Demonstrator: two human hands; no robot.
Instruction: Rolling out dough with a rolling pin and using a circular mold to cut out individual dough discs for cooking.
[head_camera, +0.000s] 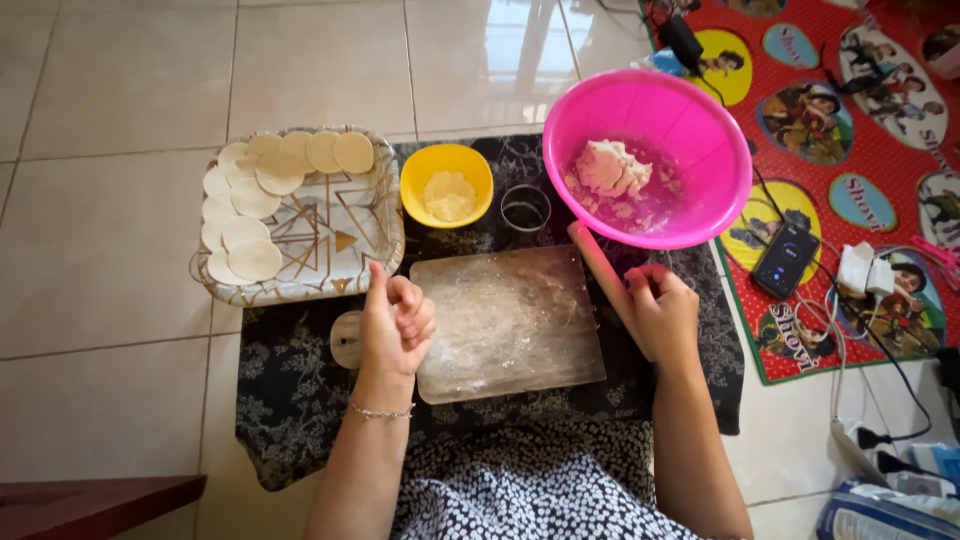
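My right hand (662, 312) grips the rolling pin (603, 272); my left hand (396, 325) is clenched (maybe pinching flour) beside the floured board (510, 325).

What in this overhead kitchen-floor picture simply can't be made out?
- Head view: whether the left hand, fingers curled, holds anything.
- Far part of the wooden rolling pin, covered by the right hand.
- Round wooden handle of the floured board, partly behind the left hand.
- Blue packet, cut by the frame's bottom edge.
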